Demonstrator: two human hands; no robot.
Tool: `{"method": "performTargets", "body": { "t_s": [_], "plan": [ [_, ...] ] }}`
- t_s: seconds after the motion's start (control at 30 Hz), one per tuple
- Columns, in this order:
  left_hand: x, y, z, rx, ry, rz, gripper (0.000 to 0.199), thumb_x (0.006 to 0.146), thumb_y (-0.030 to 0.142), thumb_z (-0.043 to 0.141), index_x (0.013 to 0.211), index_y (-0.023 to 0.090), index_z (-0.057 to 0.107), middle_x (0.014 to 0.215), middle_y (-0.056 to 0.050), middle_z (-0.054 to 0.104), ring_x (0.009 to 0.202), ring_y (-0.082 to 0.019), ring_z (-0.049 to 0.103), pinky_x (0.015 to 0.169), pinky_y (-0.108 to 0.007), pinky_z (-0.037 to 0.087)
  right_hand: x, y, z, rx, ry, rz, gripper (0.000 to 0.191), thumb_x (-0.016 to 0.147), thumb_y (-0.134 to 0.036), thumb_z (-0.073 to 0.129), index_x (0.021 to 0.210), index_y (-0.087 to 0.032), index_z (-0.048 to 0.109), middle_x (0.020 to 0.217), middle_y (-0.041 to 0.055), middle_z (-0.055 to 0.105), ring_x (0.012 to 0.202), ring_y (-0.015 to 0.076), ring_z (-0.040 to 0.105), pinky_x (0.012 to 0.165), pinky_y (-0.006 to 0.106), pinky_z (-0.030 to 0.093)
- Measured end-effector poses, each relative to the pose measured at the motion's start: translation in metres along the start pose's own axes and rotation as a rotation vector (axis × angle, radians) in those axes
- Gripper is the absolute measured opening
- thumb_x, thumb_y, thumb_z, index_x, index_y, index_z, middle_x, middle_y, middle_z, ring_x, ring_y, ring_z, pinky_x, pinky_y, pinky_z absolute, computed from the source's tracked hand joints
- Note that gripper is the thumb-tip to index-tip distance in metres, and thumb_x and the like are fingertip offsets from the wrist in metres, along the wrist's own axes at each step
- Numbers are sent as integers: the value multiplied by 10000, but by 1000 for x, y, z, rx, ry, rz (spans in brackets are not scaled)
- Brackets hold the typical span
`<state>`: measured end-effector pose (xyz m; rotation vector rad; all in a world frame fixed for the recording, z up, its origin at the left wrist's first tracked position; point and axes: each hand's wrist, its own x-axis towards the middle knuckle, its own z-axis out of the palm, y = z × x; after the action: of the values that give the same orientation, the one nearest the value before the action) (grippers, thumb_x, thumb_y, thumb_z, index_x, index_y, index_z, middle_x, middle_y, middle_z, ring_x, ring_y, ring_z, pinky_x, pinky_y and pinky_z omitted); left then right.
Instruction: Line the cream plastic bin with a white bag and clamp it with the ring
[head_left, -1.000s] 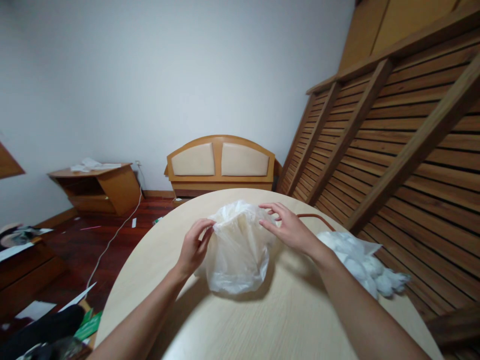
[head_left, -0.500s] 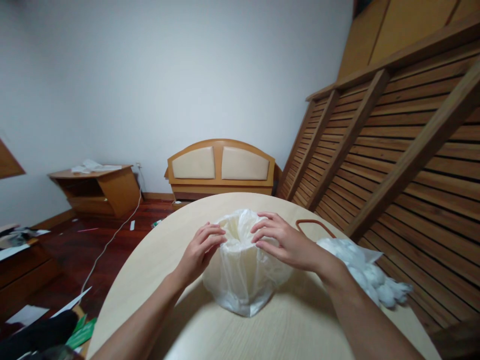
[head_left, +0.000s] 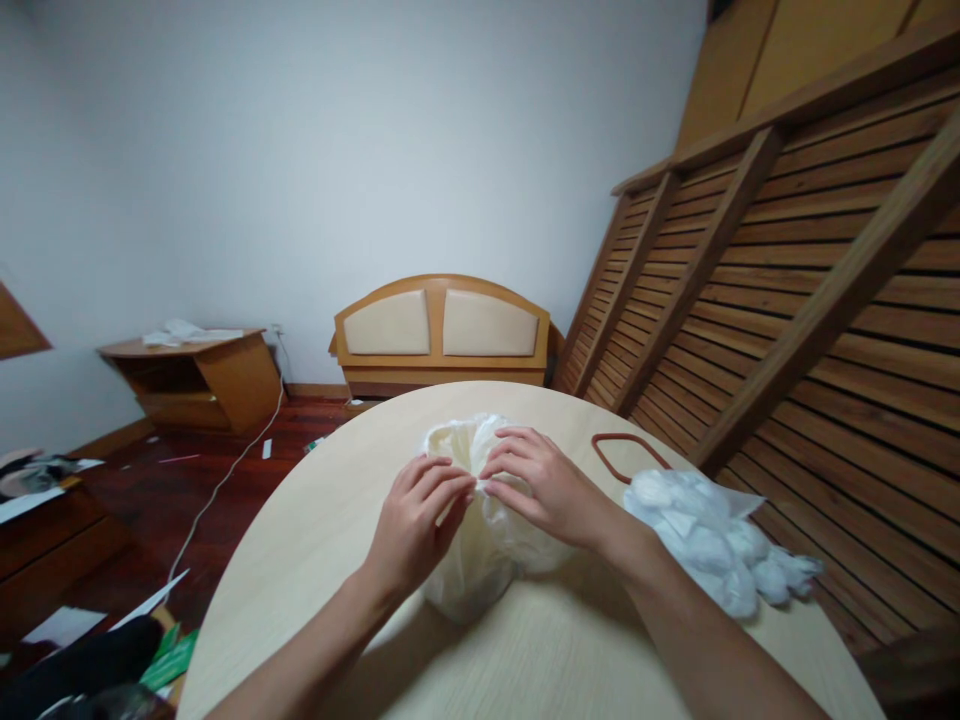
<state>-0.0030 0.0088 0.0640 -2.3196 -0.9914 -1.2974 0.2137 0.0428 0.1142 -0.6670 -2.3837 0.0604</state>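
A thin, translucent white plastic bag (head_left: 474, 570) is draped over a cream-coloured container (head_left: 453, 446) in the middle of the round table. Only part of the container's inside shows through the opening. My left hand (head_left: 417, 512) pinches the near rim of the bag between thumb and fingers. Right beside it, my right hand (head_left: 538, 482) grips the same stretch of rim, fingertips almost touching the left ones. Both hands hide much of the near rim.
On the pale round table (head_left: 315, 500) lie a brown rounded frame (head_left: 609, 438) and a clump of white plastic bags (head_left: 694, 535), both to the right. Wooden slatted panels (head_left: 750, 330) lean along the right side. A headboard (head_left: 441, 322) stands beyond the table.
My hands have come together at the near rim and now pinch it. The bag's front has been gathered inward, and its lower corner no longer spreads toward me.
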Motion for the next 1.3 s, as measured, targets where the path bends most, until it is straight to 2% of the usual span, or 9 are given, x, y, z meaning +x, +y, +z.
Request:
{"method": "performTargets", "body": {
  "t_s": [0.13,0.3,0.43,0.5,0.63,0.73,0.83,1.03,1.3],
  "plan": [
    [-3,-10,5,-1,10,-36,109,962,174,596,1034,212,670,926,-37,738,961,-216,647,910,-389,534,-1,3,-11,8,209,140,122,960,-303,604,1001,-221,683,1032,58,727,1072,238,627,979,415,461],
    [-6,-19,9,-44,49,-128,93,975,208,583,983,202,675,897,-39,733,919,-212,640,851,-358,545,-30,34,-8,83,532,648,300,952,-487,517,958,-209,630,811,48,703,752,214,657,704,332,480],
    [-7,-27,10,-96,87,-258,112,976,238,580,960,202,684,912,-43,735,911,-211,636,841,-340,532,-71,56,19,191,394,948,491,927,-655,411,1035,-216,603,603,-12,619,614,222,625,652,342,453],
    [-8,-31,8,-115,95,-321,133,979,262,573,947,206,690,904,-40,737,905,-215,632,834,-339,525,-84,55,34,382,320,1058,541,914,-694,388,1084,-227,603,648,-1,659,667,238,664,704,366,474],
    [-10,-38,7,-146,124,-427,181,978,313,564,933,213,708,906,-46,738,915,-225,635,827,-342,521,-89,42,50,866,317,1038,598,853,-683,547,1247,-234,554,923,54,745,880,247,700,805,369,488],
    [-11,-41,9,-169,149,-478,202,971,343,568,930,215,718,917,-52,735,924,-229,642,844,-352,518,-86,36,52,1012,413,981,703,763,-574,739,1333,-247,488,968,42,750,945,230,689,860,341,476],
    [-12,-43,12,-188,181,-517,224,966,375,568,938,217,725,933,-56,736,939,-235,647,863,-359,513,-87,39,56,1024,407,989,731,722,-525,788,1318,-234,480,898,21,737,896,215,685,831,322,473],
    [-14,-43,14,-235,215,-582,265,949,430,577,940,212,726,955,-68,734,949,-241,654,884,-364,511,-92,48,70,914,321,1061,672,661,-478,793,1199,-194,508,699,-42,660,657,175,618,595,273,401],
    [-11,-39,12,-327,219,-636,300,918,470,594,932,201,725,965,-72,738,939,-236,668,910,-357,517,-91,49,61,1018,401,1031,608,776,-457,748,1270,-227,480,845,17,740,795,214,704,741,331,499]
  ]
}}
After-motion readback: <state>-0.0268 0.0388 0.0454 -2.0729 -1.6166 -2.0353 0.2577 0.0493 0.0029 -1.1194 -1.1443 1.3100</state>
